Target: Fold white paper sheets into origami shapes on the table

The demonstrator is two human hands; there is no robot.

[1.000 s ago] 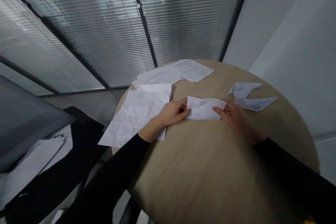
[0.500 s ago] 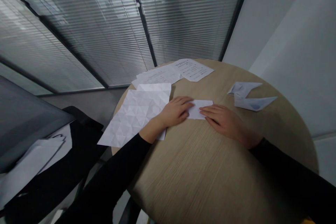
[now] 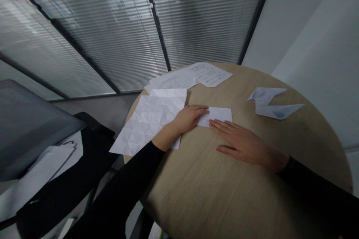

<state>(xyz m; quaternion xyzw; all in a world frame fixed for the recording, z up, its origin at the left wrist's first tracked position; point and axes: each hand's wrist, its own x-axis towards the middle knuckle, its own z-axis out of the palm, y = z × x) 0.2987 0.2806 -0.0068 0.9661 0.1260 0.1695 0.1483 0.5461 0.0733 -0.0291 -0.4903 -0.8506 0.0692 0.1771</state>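
A small folded white paper (image 3: 220,114) lies flat on the round wooden table (image 3: 196,190). My left hand (image 3: 187,120) rests on its left end, fingers stretched over it and pressing it down. The fingertips of my right hand (image 3: 238,140) touch its near edge, with the fingers flat and the thumb held apart over the wood. Left of the folded piece, partly under my left arm, is a large white sheet (image 3: 146,119) covered in triangular creases.
Printed sheets (image 3: 209,74) lie at the table's far edge. A folded paper shape (image 3: 276,110) with two pointed arms sits at the right. On the left, a dark chair (image 3: 92,153) holds more white papers (image 3: 42,179). Windows with blinds (image 3: 112,37) stand behind.
My right hand has slid toward me and left along the folded paper, its thumb spreading away from the fingers. My left hand stays on the left end. The view has shifted slightly.
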